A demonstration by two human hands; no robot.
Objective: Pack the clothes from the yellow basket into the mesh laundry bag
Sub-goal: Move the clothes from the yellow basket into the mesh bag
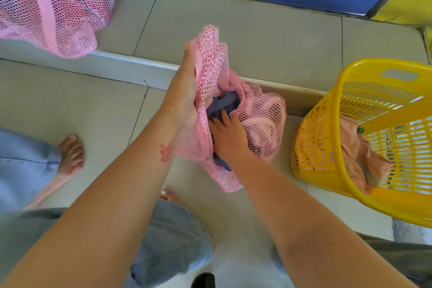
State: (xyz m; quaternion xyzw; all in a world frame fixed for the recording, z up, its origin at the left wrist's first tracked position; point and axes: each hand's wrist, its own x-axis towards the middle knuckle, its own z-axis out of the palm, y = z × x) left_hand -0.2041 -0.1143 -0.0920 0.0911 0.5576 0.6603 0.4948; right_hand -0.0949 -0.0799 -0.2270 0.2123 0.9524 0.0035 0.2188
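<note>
L fingers (189, 59) grip pink mesh bag (268, 110) rim, R fingers (225, 117) press blue cloth (225, 100) inside

The person wears pale blue jeans (173, 241) (feet (71, 154) bare), a red mark (166, 152) on the left forearm (131, 170).

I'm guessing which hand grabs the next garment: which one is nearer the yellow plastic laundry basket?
Right. The right hand is inside the pink mesh laundry bag, just left of the yellow plastic basket; the left hand holds the bag's rim farther left.
</note>
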